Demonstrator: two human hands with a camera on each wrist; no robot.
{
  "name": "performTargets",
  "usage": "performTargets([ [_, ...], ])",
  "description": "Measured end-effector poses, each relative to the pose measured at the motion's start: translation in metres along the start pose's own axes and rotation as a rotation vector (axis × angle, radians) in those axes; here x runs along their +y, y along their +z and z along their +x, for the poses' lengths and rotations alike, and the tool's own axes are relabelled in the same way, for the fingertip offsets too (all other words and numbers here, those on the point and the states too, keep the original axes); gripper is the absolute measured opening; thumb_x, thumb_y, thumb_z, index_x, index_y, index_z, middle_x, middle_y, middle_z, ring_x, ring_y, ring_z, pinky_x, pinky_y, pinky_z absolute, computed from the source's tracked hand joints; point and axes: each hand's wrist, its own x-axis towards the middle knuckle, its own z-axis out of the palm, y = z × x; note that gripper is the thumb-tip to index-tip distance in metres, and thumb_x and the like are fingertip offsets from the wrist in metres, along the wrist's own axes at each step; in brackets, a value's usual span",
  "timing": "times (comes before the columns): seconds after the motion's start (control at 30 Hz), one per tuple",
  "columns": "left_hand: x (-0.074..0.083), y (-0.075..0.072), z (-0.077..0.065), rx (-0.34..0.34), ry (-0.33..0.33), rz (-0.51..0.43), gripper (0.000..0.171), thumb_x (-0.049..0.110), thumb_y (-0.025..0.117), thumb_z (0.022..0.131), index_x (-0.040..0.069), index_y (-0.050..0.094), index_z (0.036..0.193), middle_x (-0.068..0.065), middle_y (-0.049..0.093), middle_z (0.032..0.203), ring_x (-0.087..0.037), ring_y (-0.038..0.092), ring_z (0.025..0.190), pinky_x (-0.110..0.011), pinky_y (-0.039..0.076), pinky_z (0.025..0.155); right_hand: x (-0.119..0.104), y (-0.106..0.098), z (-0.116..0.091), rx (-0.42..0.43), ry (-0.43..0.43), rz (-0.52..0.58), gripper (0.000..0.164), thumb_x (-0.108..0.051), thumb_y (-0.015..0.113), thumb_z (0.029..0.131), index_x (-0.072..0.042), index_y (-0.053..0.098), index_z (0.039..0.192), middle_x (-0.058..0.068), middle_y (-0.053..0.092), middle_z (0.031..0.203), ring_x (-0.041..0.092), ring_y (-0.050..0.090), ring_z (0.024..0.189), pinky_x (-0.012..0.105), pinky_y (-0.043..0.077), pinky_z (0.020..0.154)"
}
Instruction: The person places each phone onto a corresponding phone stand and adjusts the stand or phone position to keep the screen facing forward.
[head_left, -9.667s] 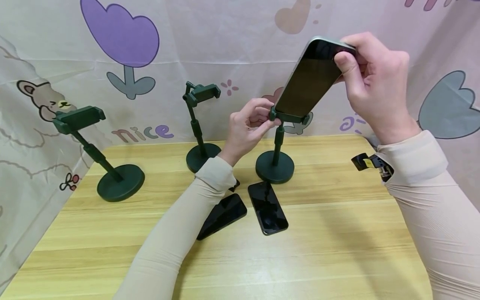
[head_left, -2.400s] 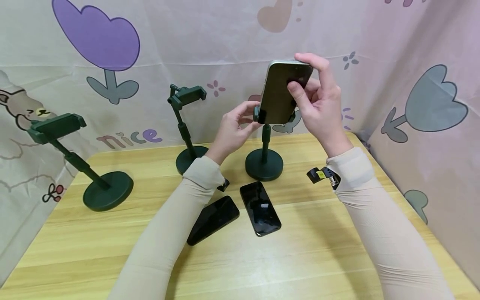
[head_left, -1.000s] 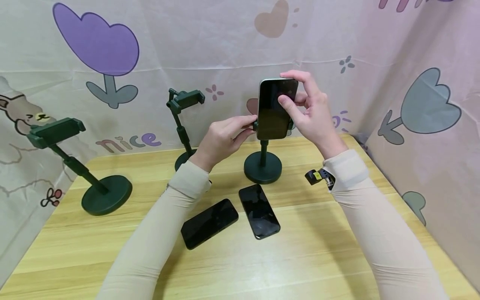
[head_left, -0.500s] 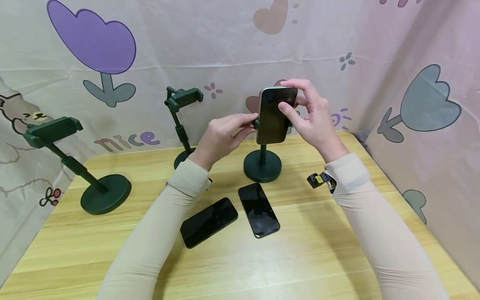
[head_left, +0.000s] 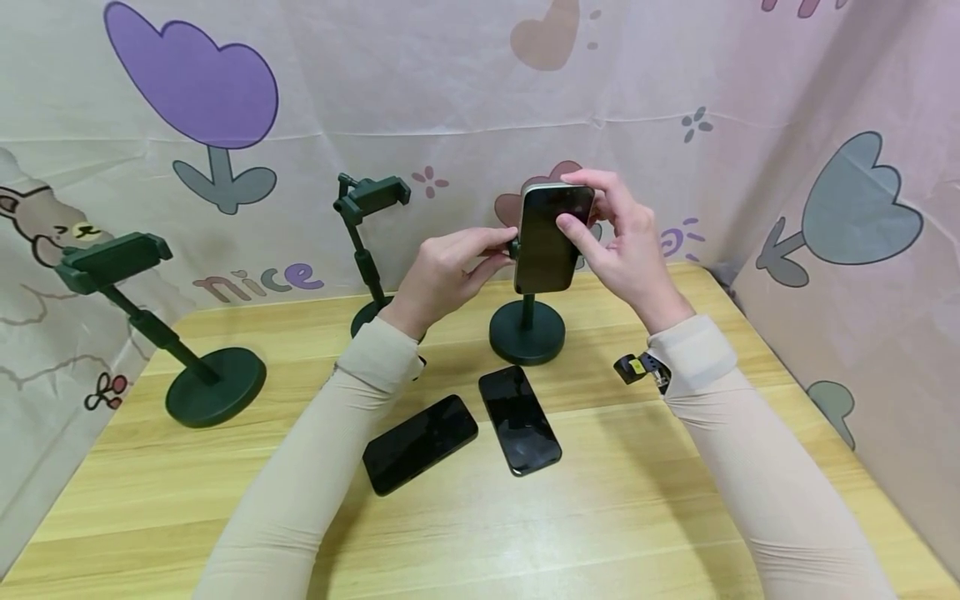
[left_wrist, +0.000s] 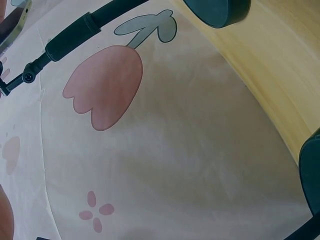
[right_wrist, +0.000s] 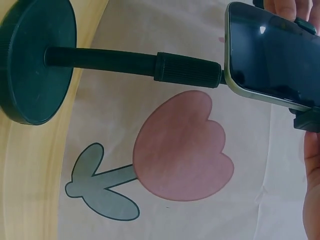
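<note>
While it is pinched, smartphone (head_left: pixel 547 262) stands in clamp (right_wrist: pixel 307 120)

As the right hand (head_left: pixel 630 242) pinches the smartphone's upper right corner, the left hand (head_left: pixel 442 271) pinches the clamp of the rightmost phone stand (head_left: pixel 527 337). Two black smartphones (head_left: pixel 520 421) (head_left: pixel 420 446) lie nearer.

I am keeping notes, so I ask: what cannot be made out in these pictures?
Head view: most of the right stand's clamp, behind the raised phone.
Head view: part of the middle stand's base, behind the left hand.
Right wrist view: the raised phone's upper end, cut by the right edge.
</note>
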Motion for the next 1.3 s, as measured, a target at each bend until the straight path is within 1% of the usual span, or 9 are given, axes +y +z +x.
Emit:
performTargets([
  [0.4,-0.001,-0.001,0.0,-0.003,0.002,0.004,0.04,0.008,0.075,0.082,0.0,0.066,0.12,-0.008,0.068,0.111,-0.014,0.064,0.099,-0.023,0.049,0.086,-0.003,0.0,-0.003,0.006,0.015,-0.012,0.044,0.006,0.067,0.086,0.004,0.051,0.126,0.015,0.065,0.087,0.015,0.052,0.068,0.025,0.042,0.059],
  [0.6,0.0,-0.001,-0.001,-0.005,-0.001,-0.002,0.041,0.008,0.075,0.081,0.0,0.066,0.12,-0.008,0.067,0.111,-0.014,0.063,0.1,-0.023,0.049,0.086,0.002,-0.004,-0.007,-0.029,0.025,0.038,0.053,0.006,0.066,0.087,0.004,0.044,0.135,0.015,0.064,0.086,0.018,0.052,0.071,0.025,0.043,0.065],
  [0.77,0.001,-0.001,-0.002,-0.017,-0.015,0.017,0.043,0.007,0.075,0.082,0.001,0.064,0.123,-0.007,0.067,0.114,-0.014,0.064,0.099,-0.023,0.05,0.083,0.01,-0.013,-0.015,-0.068,0.08,0.108,0.057,-0.011,0.066,0.092,0.002,0.04,0.141,0.017,0.064,0.096,0.022,0.056,0.082,0.03,0.046,0.077],
  [0.87,0.001,-0.001,-0.003,-0.023,-0.025,0.021,0.043,0.005,0.074,0.083,0.002,0.063,0.124,-0.007,0.066,0.114,-0.014,0.064,0.097,-0.023,0.05,0.083,0.019,-0.022,-0.026,-0.107,0.152,0.114,0.065,-0.008,0.073,0.085,-0.001,0.042,0.141,0.017,0.065,0.104,0.026,0.059,0.093,0.036,0.046,0.082],
  [0.97,0.001,0.0,-0.005,-0.018,-0.041,0.006,0.042,0.004,0.072,0.085,0.002,0.062,0.126,-0.007,0.066,0.114,-0.013,0.063,0.097,-0.023,0.05,0.085,0.037,-0.029,-0.041,-0.171,0.256,0.071,0.08,-0.005,0.082,0.074,-0.011,0.044,0.143,0.01,0.065,0.11,0.023,0.058,0.101,0.038,0.045,0.086],
  [1.03,0.0,0.002,-0.007,-0.007,-0.064,-0.009,0.042,0.003,0.07,0.086,0.002,0.06,0.127,-0.007,0.066,0.114,-0.012,0.063,0.098,-0.024,0.05,0.085,0.05,-0.03,-0.051,-0.219,0.34,0.028,0.083,-0.01,0.085,0.071,-0.018,0.045,0.143,0.004,0.065,0.112,0.018,0.058,0.103,0.038,0.045,0.087],
  [1.1,-0.002,0.005,-0.01,0.002,-0.109,-0.026,0.041,0.002,0.068,0.087,0.003,0.059,0.128,-0.006,0.066,0.114,-0.011,0.063,0.099,-0.023,0.051,0.083,0.062,-0.029,-0.061,-0.279,0.4,-0.017,0.078,-0.02,0.083,0.074,-0.02,0.046,0.142,0.001,0.064,0.113,0.015,0.058,0.103,0.038,0.045,0.087],
  [1.2,-0.006,0.014,-0.019,-0.015,-0.227,-0.067,0.041,0.004,0.068,0.088,0.007,0.057,0.127,-0.005,0.066,0.111,-0.007,0.063,0.098,-0.021,0.052,0.08,0.073,-0.024,-0.072,-0.362,0.477,-0.05,0.066,-0.032,0.077,0.081,-0.014,0.05,0.138,0.004,0.064,0.113,0.015,0.06,0.102,0.039,0.046,0.087],
  [1.3,-0.011,0.024,-0.03,-0.069,-0.372,-0.108,0.038,0.008,0.069,0.088,0.011,0.058,0.125,-0.003,0.067,0.109,-0.004,0.063,0.095,-0.021,0.052,0.078,0.081,-0.013,-0.082,-0.421,0.526,-0.049,0.054,-0.036,0.072,0.085,-0.008,0.056,0.129,0.005,0.067,0.108,0.016,0.062,0.097,0.04,0.048,0.086],
])
